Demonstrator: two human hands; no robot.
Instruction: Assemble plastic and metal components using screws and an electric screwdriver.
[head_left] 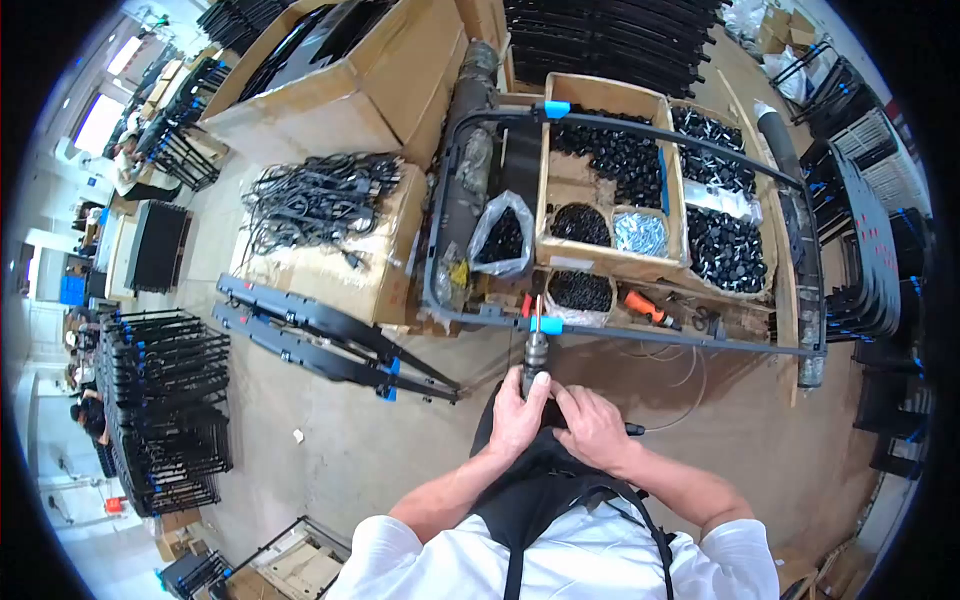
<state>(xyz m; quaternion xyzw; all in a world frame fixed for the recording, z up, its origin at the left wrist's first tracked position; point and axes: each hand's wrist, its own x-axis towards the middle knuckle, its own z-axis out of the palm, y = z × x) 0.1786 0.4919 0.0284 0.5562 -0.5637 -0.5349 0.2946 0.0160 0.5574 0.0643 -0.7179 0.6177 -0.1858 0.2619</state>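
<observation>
In front of my body I hold a power screwdriver (537,352) with its long bit pointing away from me. My left hand (517,418) is closed round the front of its dark body. My right hand (597,432) is closed on its rear part, which is mostly hidden by the fingers. The bit lies across or right over a blue clip (546,325) on the near bar of a dark tubular frame (640,336); I cannot tell if they touch. A second blue clip (556,109) sits on the frame's far bar. A thin cord (690,405) trails off right near my right hand.
Under the frame stand a wooden parts box (610,262) with black caps and screws, a plastic bag (503,235) and an orange-handled tool (645,306). Left are cables (320,205) on a carton, dark curved bars (320,340) and stacked frames (165,400). A person (130,165) is far left.
</observation>
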